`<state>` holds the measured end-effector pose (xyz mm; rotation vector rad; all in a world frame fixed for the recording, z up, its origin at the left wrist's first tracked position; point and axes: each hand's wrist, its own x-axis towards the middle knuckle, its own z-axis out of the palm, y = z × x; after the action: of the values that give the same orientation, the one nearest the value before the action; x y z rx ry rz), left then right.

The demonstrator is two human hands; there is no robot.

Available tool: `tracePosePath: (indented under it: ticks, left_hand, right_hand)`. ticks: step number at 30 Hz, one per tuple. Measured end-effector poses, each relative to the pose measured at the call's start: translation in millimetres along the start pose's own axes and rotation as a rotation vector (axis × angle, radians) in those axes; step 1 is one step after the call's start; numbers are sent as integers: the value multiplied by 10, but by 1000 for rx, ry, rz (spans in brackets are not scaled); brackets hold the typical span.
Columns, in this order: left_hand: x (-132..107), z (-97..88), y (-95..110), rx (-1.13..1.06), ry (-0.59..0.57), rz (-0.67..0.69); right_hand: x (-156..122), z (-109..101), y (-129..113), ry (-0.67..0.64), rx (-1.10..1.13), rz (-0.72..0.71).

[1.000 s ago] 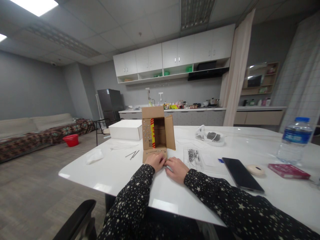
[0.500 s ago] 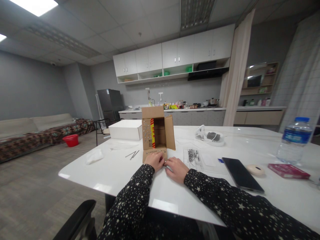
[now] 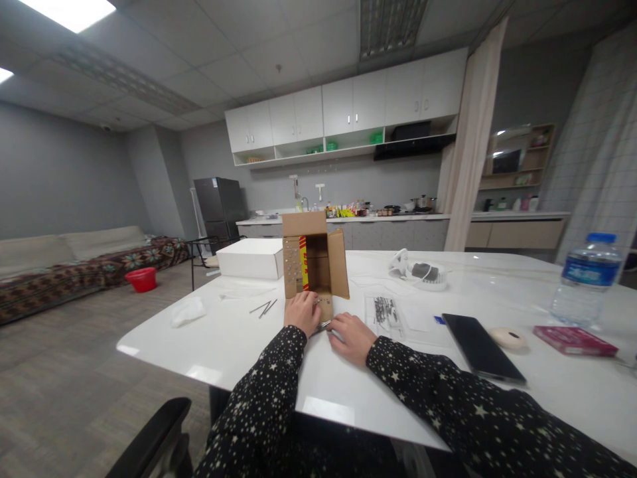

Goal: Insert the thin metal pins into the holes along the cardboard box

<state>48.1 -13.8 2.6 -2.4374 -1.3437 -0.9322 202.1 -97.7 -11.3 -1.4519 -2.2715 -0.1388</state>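
A brown cardboard box (image 3: 314, 265) lies on its side on the white table (image 3: 239, 345), its flaps open and rows of small metal pins stuck in its left flap and lower flap. My left hand (image 3: 302, 312) rests on the lower flap with fingers curled over it. My right hand (image 3: 351, 336) lies just right of it on the table, fingers pinched on a thin metal pin (image 3: 322, 325) that points toward the left hand.
Loose pins (image 3: 264, 307) and a crumpled tissue (image 3: 188, 311) lie left of the box, a white box (image 3: 250, 257) behind. To the right are a clear bag of pins (image 3: 385, 312), a black phone (image 3: 482, 348), a tape roll (image 3: 508, 338), a red booklet (image 3: 573, 340) and a water bottle (image 3: 587, 279).
My left hand has slid forward onto the box's lower flap and covers most of it. The thin metal pin now shows between the two hands. The right hand has stayed put.
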Motion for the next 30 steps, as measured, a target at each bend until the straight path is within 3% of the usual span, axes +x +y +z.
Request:
tracePosePath:
  ticks: [22, 30]
  left_hand:
    - [0, 81, -65, -39, 13, 106]
    - [0, 108, -59, 44, -23, 88]
  right_hand:
    - [8, 26, 17, 19, 10, -15]
    - [1, -3, -9, 6, -2, -11]
